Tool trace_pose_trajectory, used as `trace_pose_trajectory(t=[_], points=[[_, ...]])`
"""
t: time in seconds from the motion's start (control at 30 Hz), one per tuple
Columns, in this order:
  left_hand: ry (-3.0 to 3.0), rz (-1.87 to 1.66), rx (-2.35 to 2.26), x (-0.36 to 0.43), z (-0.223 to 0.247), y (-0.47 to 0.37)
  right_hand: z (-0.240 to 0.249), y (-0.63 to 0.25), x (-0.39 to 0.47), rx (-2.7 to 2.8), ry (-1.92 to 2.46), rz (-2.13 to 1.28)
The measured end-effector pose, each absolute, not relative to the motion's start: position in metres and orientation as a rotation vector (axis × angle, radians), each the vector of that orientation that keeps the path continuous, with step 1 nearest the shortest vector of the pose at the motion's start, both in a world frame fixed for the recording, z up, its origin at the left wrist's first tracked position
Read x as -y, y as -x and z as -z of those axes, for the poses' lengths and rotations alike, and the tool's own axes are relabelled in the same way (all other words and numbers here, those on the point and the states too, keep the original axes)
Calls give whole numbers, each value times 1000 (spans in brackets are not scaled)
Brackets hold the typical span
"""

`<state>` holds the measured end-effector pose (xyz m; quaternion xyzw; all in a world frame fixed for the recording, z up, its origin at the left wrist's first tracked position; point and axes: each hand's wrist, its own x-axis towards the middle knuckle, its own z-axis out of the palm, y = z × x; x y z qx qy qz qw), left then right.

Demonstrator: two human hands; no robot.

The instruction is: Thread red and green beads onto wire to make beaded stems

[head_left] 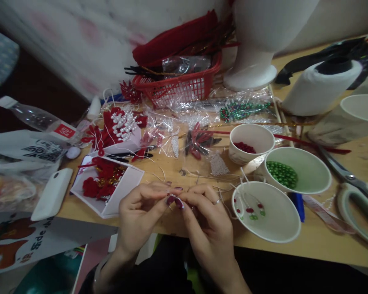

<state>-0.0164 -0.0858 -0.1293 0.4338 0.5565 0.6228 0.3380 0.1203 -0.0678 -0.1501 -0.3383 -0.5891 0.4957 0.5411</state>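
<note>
My left hand (138,214) and my right hand (207,222) meet fingertip to fingertip over the table's front edge. Both are closed in a pinch. Whatever lies between the fingertips is too small to make out; only a pale glint shows there. Just right of my right hand stands a paper cup (272,228) holding white threads strung with red and green beads (253,212). Behind it are a cup of green beads (282,174) and a cup of dark red beads (244,147). Left of my left hand sits a white box (127,190) with red fuzzy pieces (102,179).
A red basket (184,87), a white foam stand (250,75) and a thread cone (322,85) stand at the back. Scissors (352,179) lie at the right. Plastic bags of beads cover the middle. A bottle (37,118) and a white phone (52,194) are at the left.
</note>
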Motion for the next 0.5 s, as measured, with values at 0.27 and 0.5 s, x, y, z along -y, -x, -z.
trace_pose_trajectory(t=[0.27, 0.5], points=[[-914, -1602, -1377, 82, 131, 14, 151, -121, 66, 1399, 786, -1194], [-1204, -1651, -1500, 85, 129, 13, 153, -121, 66, 1387, 793, -1178]])
